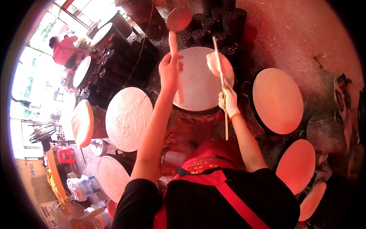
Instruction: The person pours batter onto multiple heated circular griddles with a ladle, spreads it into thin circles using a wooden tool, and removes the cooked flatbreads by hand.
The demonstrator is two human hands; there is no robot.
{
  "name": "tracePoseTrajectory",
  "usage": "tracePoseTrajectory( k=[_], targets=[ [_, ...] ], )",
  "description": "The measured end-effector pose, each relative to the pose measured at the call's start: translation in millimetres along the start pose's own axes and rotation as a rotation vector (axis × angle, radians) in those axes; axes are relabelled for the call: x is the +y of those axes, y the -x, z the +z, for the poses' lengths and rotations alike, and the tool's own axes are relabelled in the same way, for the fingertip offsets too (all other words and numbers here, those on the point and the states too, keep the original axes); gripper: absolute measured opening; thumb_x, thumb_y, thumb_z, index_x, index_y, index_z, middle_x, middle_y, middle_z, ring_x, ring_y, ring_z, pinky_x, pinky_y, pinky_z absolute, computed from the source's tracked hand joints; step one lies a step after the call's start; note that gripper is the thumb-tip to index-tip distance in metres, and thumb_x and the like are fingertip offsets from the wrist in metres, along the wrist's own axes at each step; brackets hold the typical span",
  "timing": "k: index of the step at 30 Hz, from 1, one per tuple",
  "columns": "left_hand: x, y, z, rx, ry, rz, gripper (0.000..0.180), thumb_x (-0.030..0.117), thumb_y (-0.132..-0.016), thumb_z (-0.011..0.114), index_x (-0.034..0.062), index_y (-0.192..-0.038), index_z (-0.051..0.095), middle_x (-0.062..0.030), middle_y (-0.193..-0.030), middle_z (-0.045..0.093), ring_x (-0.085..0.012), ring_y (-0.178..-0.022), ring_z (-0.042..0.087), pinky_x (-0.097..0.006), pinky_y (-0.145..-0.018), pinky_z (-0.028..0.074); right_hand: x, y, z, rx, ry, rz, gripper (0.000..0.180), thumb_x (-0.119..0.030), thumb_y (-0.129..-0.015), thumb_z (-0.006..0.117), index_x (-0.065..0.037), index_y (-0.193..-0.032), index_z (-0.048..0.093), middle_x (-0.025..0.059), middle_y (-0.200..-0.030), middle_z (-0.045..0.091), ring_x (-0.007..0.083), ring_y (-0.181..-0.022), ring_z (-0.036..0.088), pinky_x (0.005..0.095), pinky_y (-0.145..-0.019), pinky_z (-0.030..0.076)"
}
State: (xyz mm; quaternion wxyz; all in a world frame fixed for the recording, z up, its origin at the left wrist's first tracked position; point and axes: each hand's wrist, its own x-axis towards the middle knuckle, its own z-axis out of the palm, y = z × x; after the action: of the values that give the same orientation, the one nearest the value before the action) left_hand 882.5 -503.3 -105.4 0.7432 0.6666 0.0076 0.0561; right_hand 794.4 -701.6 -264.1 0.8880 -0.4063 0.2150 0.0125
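My left hand (170, 70) is closed round the wooden handle of a round-headed tool (179, 19), its broad head pointing away from me. That hand is above the left side of a round, flat griddle (196, 86), whose pale surface shows no batter under my hands. My right hand (228, 102), in a white glove, grips a thin wooden stick (217, 55) that slants up over the griddle's right edge. Behind the stick is a pale, rounded piece (225, 65) that looks like dough; whether the stick touches it I cannot tell.
Round griddles topped with pale, spread sheets stand left (129, 119) and right (278, 101), with more nearer me (296, 166). Black coal briquettes with holes (230, 21) are stacked beyond the griddle. A fan (43, 134) and a person in red (65, 51) are at the left.
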Motion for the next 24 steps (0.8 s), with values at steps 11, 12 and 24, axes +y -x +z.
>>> tracePoseTrajectory(
  k=[11, 12, 24],
  targets=[
    [-32.5, 200.5, -129.2, 0.054, 0.124, -0.490, 0.039, 0.038, -0.099, 0.047, 0.0078, -0.076, 0.051, 0.0050, -0.055, 0.038, -0.0042, -0.044, 0.034, -0.021, -0.041, 0.026, 64.9, 2.2, 98.4, 0.262, -0.062, -0.098, 0.039, -0.021, -0.095, 0.049, -0.029, -0.133, 0.050, -0.0042, -0.055, 0.036, 0.0094, -0.034, 0.032, 0.0261, -0.031, 0.027],
    [-29.8, 208.0, -131.4, 0.055, 0.175, -0.476, 0.038, 0.037, -0.099, 0.047, 0.0079, -0.076, 0.050, 0.0051, -0.055, 0.038, -0.0040, -0.044, 0.034, -0.021, -0.041, 0.025, 59.5, -11.3, 106.8, 0.247, -0.018, -0.088, 0.039, -0.022, -0.095, 0.050, -0.029, -0.133, 0.050, -0.0038, -0.055, 0.036, 0.0097, -0.034, 0.031, 0.0263, -0.031, 0.027],
    [-27.7, 237.6, -176.4, 0.066, 0.173, -0.548, 0.036, 0.032, -0.099, 0.049, 0.0089, -0.072, 0.052, 0.0062, -0.064, 0.039, -0.0016, -0.053, 0.030, -0.018, -0.046, 0.023, 51.9, 61.8, 27.9, 0.371, 0.219, -0.107, 0.039, -0.020, -0.096, 0.050, -0.033, -0.133, 0.050, -0.0029, -0.049, 0.036, 0.0091, -0.029, 0.031, 0.0258, -0.026, 0.026]
  ],
)
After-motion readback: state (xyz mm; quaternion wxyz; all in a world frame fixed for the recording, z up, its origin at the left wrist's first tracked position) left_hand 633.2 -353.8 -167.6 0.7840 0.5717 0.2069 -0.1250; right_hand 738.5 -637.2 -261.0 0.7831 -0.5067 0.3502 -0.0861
